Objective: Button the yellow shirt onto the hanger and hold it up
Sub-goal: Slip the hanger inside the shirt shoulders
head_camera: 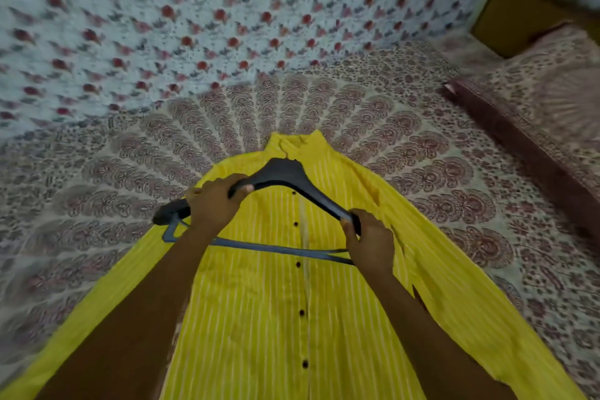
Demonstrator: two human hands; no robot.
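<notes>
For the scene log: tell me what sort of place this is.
Most likely a bedroom: the yellow shirt lies on a patterned bedsheet, a floral blanket spread beyond it, a pillow at the right.

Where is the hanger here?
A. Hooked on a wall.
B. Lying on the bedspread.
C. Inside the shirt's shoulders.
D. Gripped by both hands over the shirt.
D: the left hand and right hand each grip the hanger over the yellow shirt.

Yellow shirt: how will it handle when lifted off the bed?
Likely floppy: the yellow shirt lies flat and creased on the bedsheet, sleeves splayed. Probably light: the cloth looks thin. It may sag between grip points.
</notes>
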